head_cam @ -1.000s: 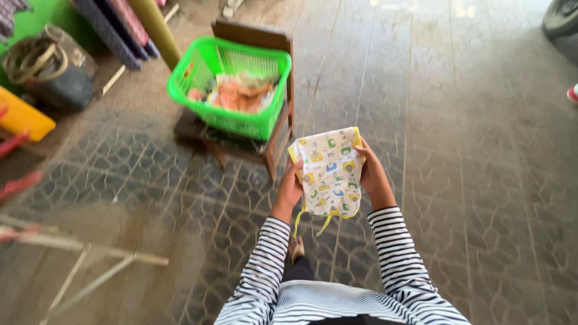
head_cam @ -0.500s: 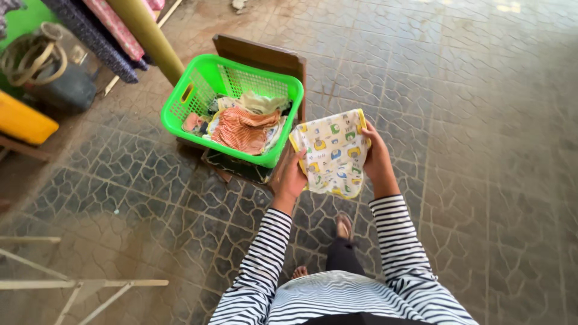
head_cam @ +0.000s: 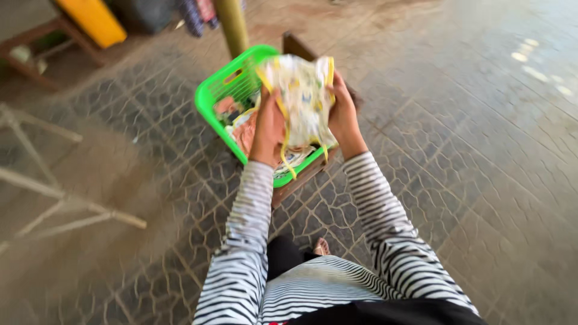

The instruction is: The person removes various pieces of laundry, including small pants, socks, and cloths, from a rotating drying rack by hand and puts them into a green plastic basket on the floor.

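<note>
Both hands hold a small white printed cloth with yellow trim and dangling yellow ties (head_cam: 303,99) over a green plastic basket (head_cam: 224,87). My left hand (head_cam: 268,126) grips the cloth's left edge and my right hand (head_cam: 343,114) grips its right edge. The basket rests on a low wooden stool (head_cam: 301,177) and holds several crumpled clothes, among them an orange-pink one (head_cam: 244,129). The cloth hides much of the basket's inside. My sleeves are black-and-white striped.
A white folding rack frame (head_cam: 54,192) stands at the left. An olive pole (head_cam: 233,24) rises behind the basket, with a yellow container (head_cam: 96,18) on a wooden bench at the top left. The floor is patterned paving; my foot (head_cam: 322,245) shows below.
The view has swung and closed in on the basket. The cloth, held beside the basket before, is now over it, more bunched, with its ties hanging down.
</note>
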